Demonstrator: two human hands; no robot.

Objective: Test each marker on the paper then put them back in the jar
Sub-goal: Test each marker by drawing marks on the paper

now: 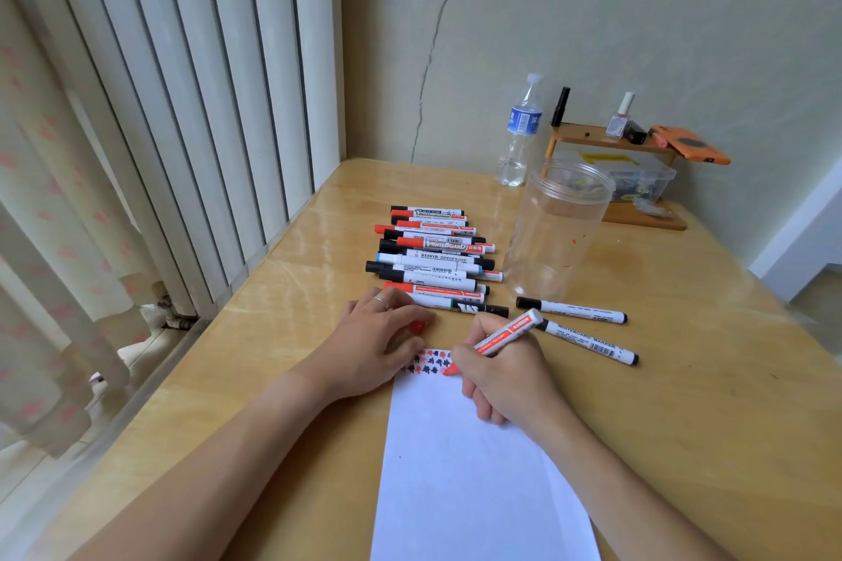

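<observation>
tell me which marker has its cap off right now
The red marker gripped in the right hand, its red tip on the paper. The markers lying on the table all look capped, as far as can be seen.

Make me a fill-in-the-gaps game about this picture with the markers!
1. The right hand holds a marker whose tip is ____ in colour.
2. The plastic jar on the table has ____ markers inside it.
3. The marks on the paper are red and ____.
4. The left hand wears a ____ on one finger.

Missing words: red; no; black; ring
</observation>
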